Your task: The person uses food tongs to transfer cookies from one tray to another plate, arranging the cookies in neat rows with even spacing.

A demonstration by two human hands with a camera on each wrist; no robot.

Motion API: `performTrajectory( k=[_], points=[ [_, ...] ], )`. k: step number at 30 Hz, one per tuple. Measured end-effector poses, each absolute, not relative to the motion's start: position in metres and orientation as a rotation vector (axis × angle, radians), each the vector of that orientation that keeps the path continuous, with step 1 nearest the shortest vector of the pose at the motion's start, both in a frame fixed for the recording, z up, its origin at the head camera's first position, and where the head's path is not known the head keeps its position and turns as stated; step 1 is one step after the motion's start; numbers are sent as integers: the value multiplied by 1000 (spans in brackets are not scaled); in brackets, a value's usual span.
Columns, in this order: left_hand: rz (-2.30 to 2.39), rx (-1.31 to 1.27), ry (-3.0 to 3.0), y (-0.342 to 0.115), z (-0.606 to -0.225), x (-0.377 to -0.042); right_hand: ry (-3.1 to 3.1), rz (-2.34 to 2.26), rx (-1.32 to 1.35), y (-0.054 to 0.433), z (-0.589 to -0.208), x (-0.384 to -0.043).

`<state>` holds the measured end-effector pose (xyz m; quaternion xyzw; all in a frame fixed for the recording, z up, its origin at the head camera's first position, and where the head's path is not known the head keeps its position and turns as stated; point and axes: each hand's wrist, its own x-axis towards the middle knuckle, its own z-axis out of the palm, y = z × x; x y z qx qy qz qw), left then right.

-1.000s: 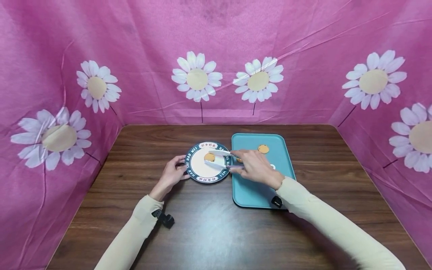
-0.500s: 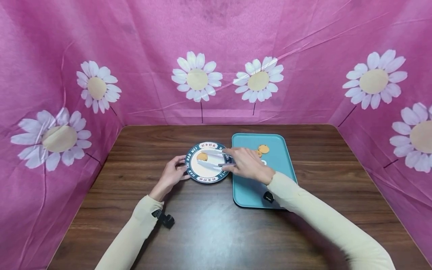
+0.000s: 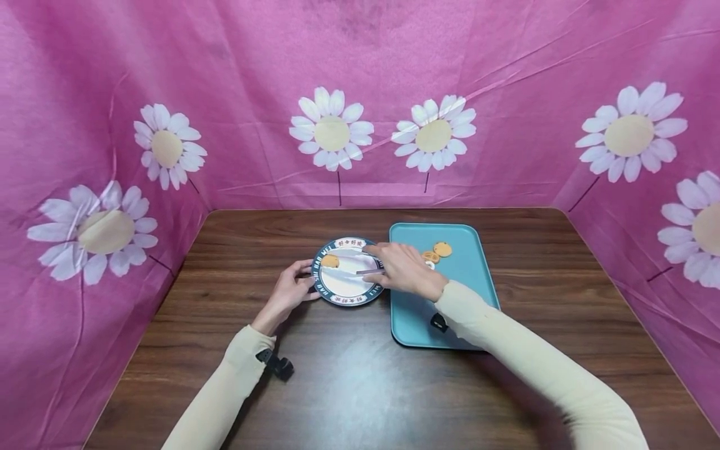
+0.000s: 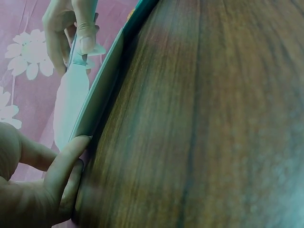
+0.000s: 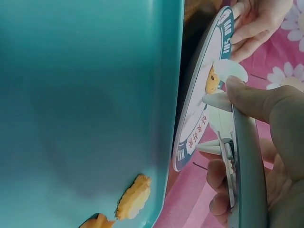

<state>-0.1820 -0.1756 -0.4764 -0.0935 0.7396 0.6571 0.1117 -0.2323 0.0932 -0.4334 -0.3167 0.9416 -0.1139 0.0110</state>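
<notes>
On the table, a round plate [image 3: 343, 289] with a white middle and a lettered dark rim stands left of the tray. My left hand [image 3: 290, 289] holds its left edge, fingers and thumb at the rim. The right hand [image 3: 402, 269] grips a pair of tongs [image 5: 249, 156] with pale, broad tips that reach over the plate. A round golden cookie [image 3: 330, 261] lies at the tong tips, near the plate's left side. In the right wrist view, one tip partly covers the cookie [image 5: 212, 80].
Right of the plate is a teal tray [image 3: 444, 325], its left edge close to the plate's rim. Toward its back are a round cookie [image 3: 442, 249] and a smaller biscuit [image 3: 430, 257]. A pink flowered cloth [image 3: 253, 125] hangs around the wooden table [image 3: 349, 387].
The right hand and tongs have moved left across the plate, and the cookie has shifted from the plate's middle toward its left rim. The left hand has kept its hold.
</notes>
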Motion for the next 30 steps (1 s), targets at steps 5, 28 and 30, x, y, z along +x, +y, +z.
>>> performTrajectory(
  k=[5,28,30],
  points=[
    [1937,-274,2158,-175,-476,-182,2939,-331,-1010,94,-434,-236],
    [1960,-270,2128,-176,-476,-183,2930,-478,-948,107,-431,-230],
    [1955,-270,2131,-176,-476,-183,2944,-506,-938,112,-430,-230]
  ],
)
